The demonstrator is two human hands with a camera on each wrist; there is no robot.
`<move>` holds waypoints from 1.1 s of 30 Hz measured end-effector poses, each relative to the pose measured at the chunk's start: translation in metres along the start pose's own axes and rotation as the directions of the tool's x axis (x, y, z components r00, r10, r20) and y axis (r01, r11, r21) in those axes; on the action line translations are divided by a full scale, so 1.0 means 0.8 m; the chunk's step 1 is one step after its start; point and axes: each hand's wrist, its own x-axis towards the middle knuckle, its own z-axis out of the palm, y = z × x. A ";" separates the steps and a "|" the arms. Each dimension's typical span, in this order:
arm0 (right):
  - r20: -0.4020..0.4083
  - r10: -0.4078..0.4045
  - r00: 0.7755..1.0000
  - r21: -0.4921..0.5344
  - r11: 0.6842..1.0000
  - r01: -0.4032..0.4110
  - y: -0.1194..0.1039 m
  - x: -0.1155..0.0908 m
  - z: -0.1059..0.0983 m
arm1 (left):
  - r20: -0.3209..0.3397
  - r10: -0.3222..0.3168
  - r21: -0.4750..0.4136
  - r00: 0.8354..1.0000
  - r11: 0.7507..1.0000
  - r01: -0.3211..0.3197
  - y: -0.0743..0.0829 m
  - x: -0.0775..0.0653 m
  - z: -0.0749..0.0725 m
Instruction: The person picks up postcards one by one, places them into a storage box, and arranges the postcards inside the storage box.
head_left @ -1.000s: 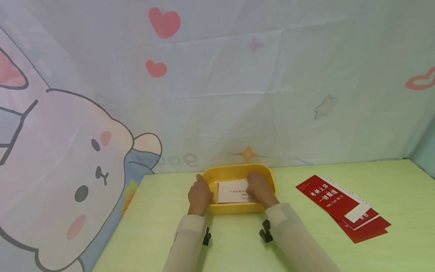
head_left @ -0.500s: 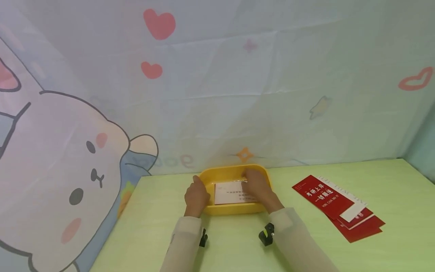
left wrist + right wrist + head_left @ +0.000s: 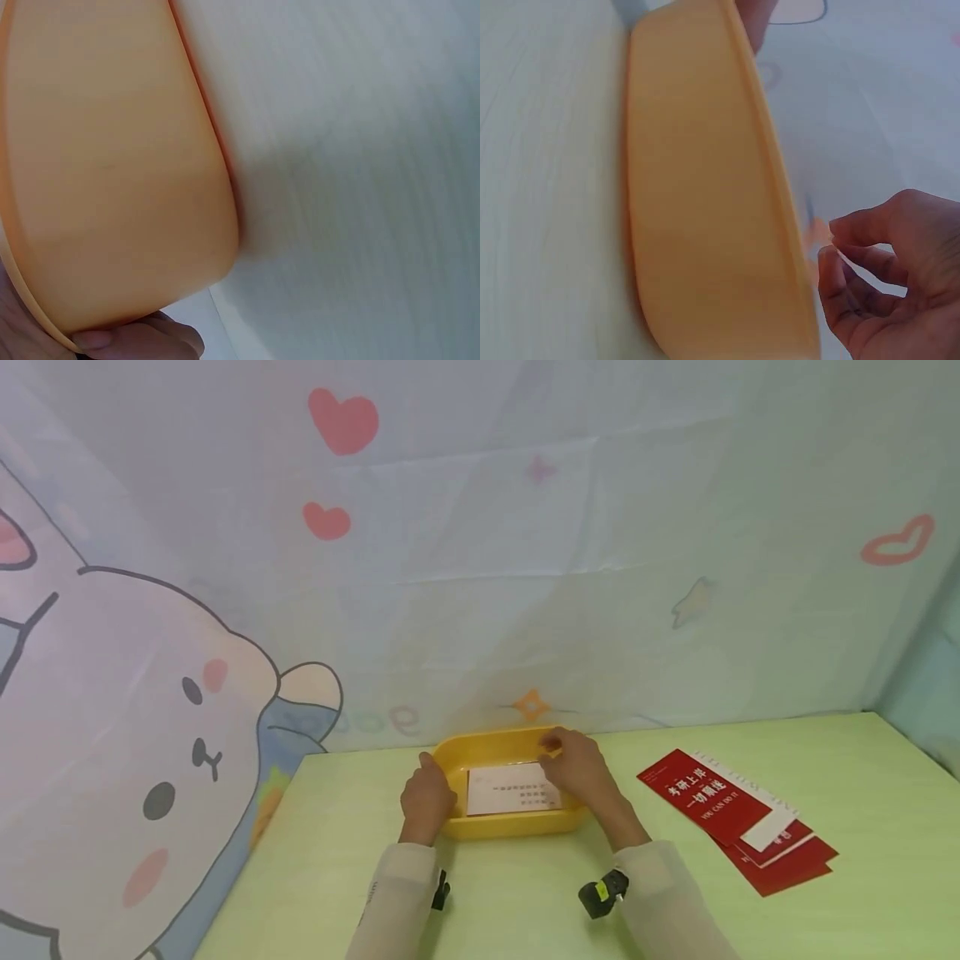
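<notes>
A yellow plastic tray (image 3: pixel 510 827) stands on the table near the back wall. Inside it lies a white card (image 3: pixel 513 787) with small printed text and a thin red edge. My left hand (image 3: pixel 427 793) grips the tray's left rim; in the left wrist view its fingers (image 3: pixel 154 341) curl against the tray's outer wall (image 3: pixel 112 180). Over the tray's right end is my right hand (image 3: pixel 577 767), loosely curled with no object visible in it. The right wrist view has this hand (image 3: pixel 900 270) above the tray rim, thumb and forefinger close together.
To the right, several red cards with white lettering (image 3: pixel 723 810) lie overlapped on the light green table (image 3: pixel 847 777), with white pieces among them. A printed cloth (image 3: pixel 480 568) with hearts and a rabbit hangs right behind the table.
My right hand has lifted from inside the tray toward its right rim, uncovering more of the white card. The left hand stays on the left rim. The head view has shifted slightly.
</notes>
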 end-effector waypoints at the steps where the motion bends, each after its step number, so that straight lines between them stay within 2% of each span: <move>1: -0.014 0.003 1.000 0.018 1.000 -0.002 0.002 0.000 -0.004 | 0.003 0.002 0.000 1.000 1.000 -0.002 0.001 0.000 0.000; 7: -0.056 0.039 0.998 0.085 0.996 -0.034 0.006 -0.003 -0.022 | -0.016 0.009 0.001 1.000 1.000 -0.009 0.001 -0.001 0.000; 16: -0.065 0.109 0.992 0.114 0.988 -0.101 0.026 -0.017 -0.043 | -0.004 0.019 0.007 1.000 1.000 -0.019 0.002 0.000 0.004; 23: -0.054 0.173 0.983 0.084 0.982 -0.168 0.051 -0.025 -0.054 | 0.000 0.023 -0.006 1.000 1.000 -0.023 0.000 -0.007 0.000; 30: 0.001 0.173 0.985 0.058 0.983 -0.173 0.075 -0.034 -0.068 | -0.033 0.047 -0.023 0.998 0.999 -0.048 0.000 -0.004 0.003; 33: -0.003 0.169 0.986 0.027 0.985 -0.169 0.088 -0.038 -0.071 | -0.031 0.050 -0.023 0.998 0.998 -0.050 0.000 -0.003 0.003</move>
